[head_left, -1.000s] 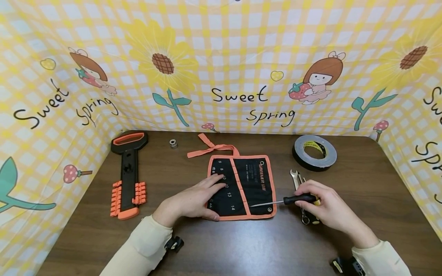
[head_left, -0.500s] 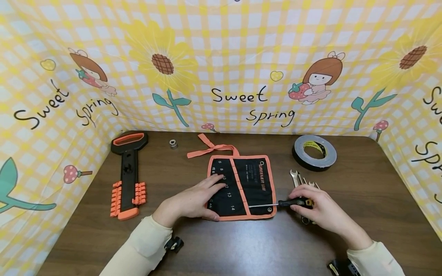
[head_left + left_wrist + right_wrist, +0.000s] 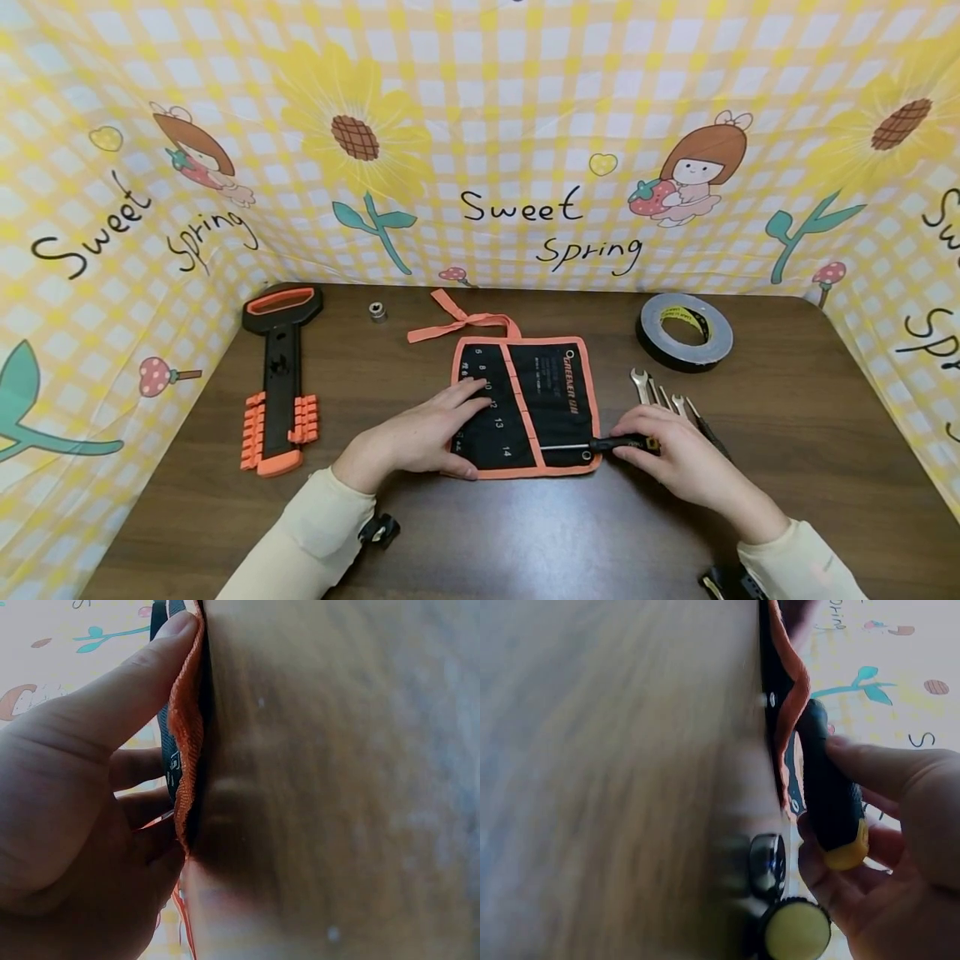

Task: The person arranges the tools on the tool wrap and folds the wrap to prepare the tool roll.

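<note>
My left hand [image 3: 420, 437] lies flat on the left half of a black tool pouch [image 3: 555, 400] with orange trim and printed numbers; the thumb is at its lower edge. My right hand [image 3: 682, 458] pinches the black handle of a screwdriver [image 3: 626, 444] with a yellow butt end, between thumb and fingers. Pointing left, its shaft crosses the pouch and passes under the slanted orange pocket edge, where the tip is hidden. The front of the handle overlaps the pouch's right border. Under and behind the right hand lie several wrenches [image 3: 640, 386] and another screwdriver [image 3: 708, 429].
A roll of tape [image 3: 720, 337] lies at the back right. At the back stands a small metal socket [image 3: 377, 312], near the pouch's orange tie strap [image 3: 480, 320]. On the left is a long black holder [image 3: 281, 367] with orange clips. Patterned cloth [image 3: 480, 125] walls the table.
My right hand has moved left, sliding the screwdriver's shaft further under the pocket edge. The tools behind it show more now. The left hand has stayed in place.
</note>
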A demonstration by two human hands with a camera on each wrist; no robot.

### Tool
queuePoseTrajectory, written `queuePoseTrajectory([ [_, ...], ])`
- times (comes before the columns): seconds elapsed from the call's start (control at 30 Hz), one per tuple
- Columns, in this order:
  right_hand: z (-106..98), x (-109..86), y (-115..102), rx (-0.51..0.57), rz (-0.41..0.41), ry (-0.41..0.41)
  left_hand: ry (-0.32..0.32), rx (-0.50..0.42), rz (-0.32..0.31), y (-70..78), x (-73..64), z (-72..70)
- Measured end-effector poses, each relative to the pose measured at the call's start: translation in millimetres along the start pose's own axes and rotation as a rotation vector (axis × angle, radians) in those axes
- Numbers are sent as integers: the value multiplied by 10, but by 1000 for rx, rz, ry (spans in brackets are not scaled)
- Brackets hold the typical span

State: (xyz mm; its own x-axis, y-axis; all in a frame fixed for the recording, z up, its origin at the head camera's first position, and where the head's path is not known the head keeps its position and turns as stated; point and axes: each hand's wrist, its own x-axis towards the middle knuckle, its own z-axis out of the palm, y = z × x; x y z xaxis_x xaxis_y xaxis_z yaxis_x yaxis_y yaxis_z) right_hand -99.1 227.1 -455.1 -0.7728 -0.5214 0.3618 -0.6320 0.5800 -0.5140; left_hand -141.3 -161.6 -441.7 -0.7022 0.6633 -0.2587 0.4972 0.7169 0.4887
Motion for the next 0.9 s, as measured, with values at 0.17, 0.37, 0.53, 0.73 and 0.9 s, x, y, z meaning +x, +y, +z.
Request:
queuePoseTrajectory([
  [0.17,29,42,-62,-9,57,-58,2,-1,13,7,-3,-1],
  [0.37,61,91,-136,-9,123,-116,4,2,22,6,7,7],
  [0.53,93,118,-176,-20,106,-111,0,6,10,6,12,8],
  [0.73,128,162,-208,-44,98,-142,-2,0,6,8,2,-2],
  [0.9,170,201,-239,-75,102,-169,-2,-3,4,4,-10,-3],
])
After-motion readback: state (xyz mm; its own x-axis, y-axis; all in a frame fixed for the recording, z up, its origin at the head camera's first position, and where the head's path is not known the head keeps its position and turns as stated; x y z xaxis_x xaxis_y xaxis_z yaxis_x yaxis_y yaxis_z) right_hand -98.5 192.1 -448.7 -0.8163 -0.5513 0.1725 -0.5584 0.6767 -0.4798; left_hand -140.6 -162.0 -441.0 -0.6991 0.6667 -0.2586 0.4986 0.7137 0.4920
